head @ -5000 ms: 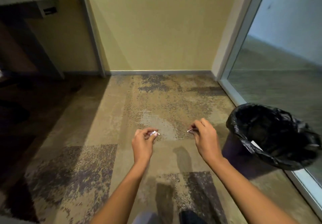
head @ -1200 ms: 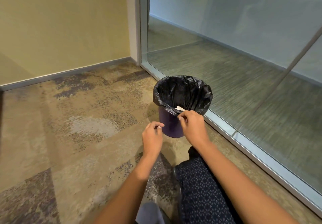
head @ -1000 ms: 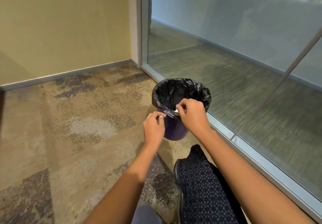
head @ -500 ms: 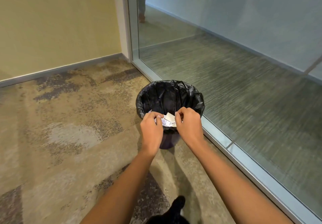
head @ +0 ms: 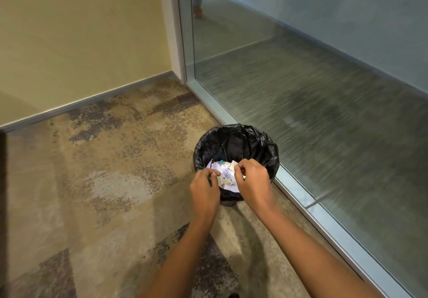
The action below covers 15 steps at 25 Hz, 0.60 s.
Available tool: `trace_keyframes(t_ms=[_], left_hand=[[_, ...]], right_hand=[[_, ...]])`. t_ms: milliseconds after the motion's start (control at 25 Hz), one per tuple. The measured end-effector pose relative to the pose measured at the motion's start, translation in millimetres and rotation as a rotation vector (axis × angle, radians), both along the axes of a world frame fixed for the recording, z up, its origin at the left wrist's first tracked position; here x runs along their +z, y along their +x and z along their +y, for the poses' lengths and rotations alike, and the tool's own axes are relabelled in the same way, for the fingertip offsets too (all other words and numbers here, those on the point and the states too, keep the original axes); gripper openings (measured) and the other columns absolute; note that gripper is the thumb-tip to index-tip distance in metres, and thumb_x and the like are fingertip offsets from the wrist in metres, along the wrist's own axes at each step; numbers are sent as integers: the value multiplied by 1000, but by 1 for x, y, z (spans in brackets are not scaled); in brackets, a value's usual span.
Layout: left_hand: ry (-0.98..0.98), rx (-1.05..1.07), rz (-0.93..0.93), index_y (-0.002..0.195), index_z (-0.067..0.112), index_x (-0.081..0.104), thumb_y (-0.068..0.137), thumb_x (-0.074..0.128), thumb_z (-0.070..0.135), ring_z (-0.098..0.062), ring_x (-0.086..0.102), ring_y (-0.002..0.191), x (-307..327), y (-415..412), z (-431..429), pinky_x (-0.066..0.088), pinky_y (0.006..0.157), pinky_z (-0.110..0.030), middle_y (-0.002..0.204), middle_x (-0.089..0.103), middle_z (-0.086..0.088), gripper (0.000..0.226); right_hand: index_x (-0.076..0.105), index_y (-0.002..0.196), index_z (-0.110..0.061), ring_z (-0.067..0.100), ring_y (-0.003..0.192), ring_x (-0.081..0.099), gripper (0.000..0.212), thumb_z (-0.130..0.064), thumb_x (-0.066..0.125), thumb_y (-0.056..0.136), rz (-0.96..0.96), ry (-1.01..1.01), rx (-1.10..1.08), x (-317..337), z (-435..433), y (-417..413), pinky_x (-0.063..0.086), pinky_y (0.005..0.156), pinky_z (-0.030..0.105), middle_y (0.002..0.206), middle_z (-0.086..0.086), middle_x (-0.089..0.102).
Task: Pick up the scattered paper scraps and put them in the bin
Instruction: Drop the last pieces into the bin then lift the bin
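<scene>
A person's two hands hover together over the near rim of a bin (head: 271, 156) lined with a black bag (head: 208, 145), at the foot of a glass partition (head: 324, 89) that runs along the right hand's outer side. The right hand (head: 253, 182), fingers curled, pinches a small pale scrap (head: 233, 164) at its fingertips, directly above the opening. The left hand (head: 205, 189), just beside it and not touching, has thumb and fingertips drawn together; whether anything is between them cannot be told.

Directly beneath and just beyond both hands, a heap of paper scraps (head: 223, 175) already lies inside the bin (white mostly, with a fleck of blue and yellow). Judging by that heap, the clean-up looks well advanced: what remains here is to let go of whatever the fingers hold. The patch of mottled carpet (head: 104, 182) to the left hand's outer side shows no paper, though pale flecks in its pattern could mask a small piece, and the floor behind the person is out of view.

The hands cover the near rim and part of the heap. The bin's body is mostly hidden under them. Far beyond the hands, behind the glass, someone's lower leg (head: 198, 1) is cut off by the frame's top edge.
</scene>
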<state>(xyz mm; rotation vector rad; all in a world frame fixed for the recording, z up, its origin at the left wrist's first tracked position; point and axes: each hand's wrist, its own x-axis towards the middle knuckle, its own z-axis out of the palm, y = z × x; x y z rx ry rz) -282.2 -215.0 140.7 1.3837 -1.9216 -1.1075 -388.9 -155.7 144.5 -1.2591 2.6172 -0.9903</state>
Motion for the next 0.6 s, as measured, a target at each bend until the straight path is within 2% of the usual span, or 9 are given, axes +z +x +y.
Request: trace_keyframes(t_ms=[200,320,480,600], left_hand=[[25,-50,-32,96,8,68,96,47,12,-10,50,75,66,-8,11,29,63,-13,96,63,-3,22],[29,-85,-53,96,8,68,96,47,12,-9,49,74,105,-17,12,28,62,-14,94,63,-3,22],[76,-115,-125,96,12,68,97,45,16,-3,45,65,157,-23,16,34,56,-13,88,57,5,23],[143,-90,-136,95,13,67,98,45,18,-5,52,67,180,-21,16,35,57,-13,88,61,3,23]], right_hand=[[60,73,-4,22,63,55,17,-11,58,89,-43,-31,21,63,4,0,48,56,40,71,8,58],[61,76,-5,21,60,53,16,-11,57,89,-89,-33,1,104,8,-11,47,54,39,72,7,57],[64,81,-8,16,60,50,13,-13,56,91,-140,36,-27,161,16,-20,41,55,28,75,2,55],[64,77,-12,15,59,49,13,-12,58,89,-161,66,-65,187,24,-28,40,55,28,73,-2,53]])
